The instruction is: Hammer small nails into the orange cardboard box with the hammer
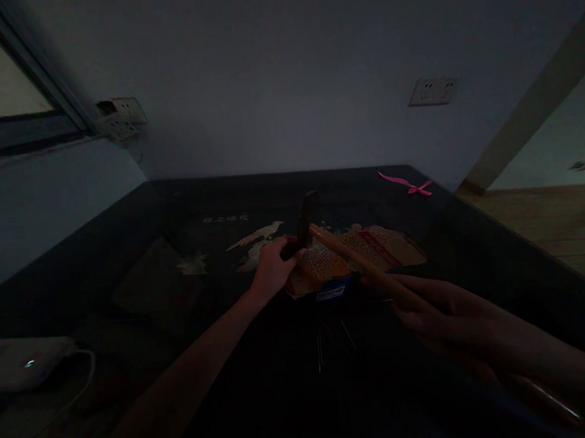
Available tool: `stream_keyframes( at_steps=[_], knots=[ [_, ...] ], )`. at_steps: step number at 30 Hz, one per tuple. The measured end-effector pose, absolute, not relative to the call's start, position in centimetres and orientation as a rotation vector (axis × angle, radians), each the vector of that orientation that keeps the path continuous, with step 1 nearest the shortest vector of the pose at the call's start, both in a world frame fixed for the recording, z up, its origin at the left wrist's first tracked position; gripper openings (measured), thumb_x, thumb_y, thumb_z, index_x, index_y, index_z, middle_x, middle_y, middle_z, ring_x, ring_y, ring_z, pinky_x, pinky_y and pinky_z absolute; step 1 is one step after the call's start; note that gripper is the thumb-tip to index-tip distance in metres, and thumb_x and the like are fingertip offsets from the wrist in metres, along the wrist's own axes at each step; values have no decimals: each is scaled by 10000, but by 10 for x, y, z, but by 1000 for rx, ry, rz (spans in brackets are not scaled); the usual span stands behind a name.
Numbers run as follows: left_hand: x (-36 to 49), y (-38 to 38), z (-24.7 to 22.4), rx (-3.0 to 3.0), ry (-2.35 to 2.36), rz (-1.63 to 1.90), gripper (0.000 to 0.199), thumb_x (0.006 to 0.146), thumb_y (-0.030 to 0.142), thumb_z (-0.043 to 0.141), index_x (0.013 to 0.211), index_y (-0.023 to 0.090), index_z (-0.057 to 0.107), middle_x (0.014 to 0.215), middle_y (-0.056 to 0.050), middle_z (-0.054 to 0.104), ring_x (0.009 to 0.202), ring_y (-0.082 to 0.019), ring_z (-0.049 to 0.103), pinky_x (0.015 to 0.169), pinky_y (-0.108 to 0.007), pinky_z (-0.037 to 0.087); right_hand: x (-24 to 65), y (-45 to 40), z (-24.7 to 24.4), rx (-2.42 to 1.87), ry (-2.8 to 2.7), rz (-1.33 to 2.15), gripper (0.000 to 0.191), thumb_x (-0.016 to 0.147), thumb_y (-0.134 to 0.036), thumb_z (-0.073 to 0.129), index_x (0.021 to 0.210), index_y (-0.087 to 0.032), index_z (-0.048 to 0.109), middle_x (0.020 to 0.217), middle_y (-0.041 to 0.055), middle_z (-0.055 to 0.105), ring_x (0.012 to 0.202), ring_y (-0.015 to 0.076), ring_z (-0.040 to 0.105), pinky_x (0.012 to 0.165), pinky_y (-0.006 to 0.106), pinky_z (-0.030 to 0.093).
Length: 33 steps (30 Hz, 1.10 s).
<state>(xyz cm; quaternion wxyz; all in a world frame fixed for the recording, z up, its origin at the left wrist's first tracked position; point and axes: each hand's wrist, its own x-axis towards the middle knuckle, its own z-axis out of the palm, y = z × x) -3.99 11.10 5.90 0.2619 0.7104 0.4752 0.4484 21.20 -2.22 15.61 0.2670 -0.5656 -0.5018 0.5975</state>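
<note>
A hammer with a long wooden handle (356, 262) and a dark head (303, 221) slants across the middle. My right hand (449, 315) is wrapped round the handle, part of which sticks out behind it at lower right. At the other end, the fingers of my left hand (274, 263) are closed on the hammer's dark head. Just beneath the head lies a tan and orange speckled thing (320, 264) with a blue, white-labelled edge (333, 289); its kind is unclear in the dim light. Several thin, shiny nail-like pieces (348, 334) lie nearer me on the dark tabletop.
The black table (74, 254) meets a wall and bears a printed bird and flower pattern (258, 235). A pink ribbon bow (413, 189) lies at the back right. A white device (25, 363) with a cable sits at left. Wall sockets (432, 92) are behind.
</note>
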Motion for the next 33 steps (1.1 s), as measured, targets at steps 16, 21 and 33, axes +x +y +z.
stream_keyframes(
  at_steps=[16,21,33],
  knots=[
    [-41,111,59,1930,1200,1236,52,785,201,640,827,169,642,826,-24,713,773,-163,679,747,-291,545,215,-21,157,-1530,-1244,1600,743,666,-461,757,1327,-211,527,594,-67,473,387,40,335,318,145,262],
    [-42,112,58,1953,1230,1218,86,784,226,647,846,166,649,836,-34,712,773,-177,678,716,-300,547,210,-24,159,-1558,-1250,1568,662,684,-415,738,1287,-208,561,614,-52,503,395,47,332,315,157,236],
    [-40,112,57,1902,1280,1219,83,759,200,668,833,164,661,814,-29,714,752,-175,674,721,-306,546,214,-27,156,-1556,-1245,1631,671,689,-406,743,1308,-242,546,603,-66,499,382,33,340,325,140,273]
  ],
)
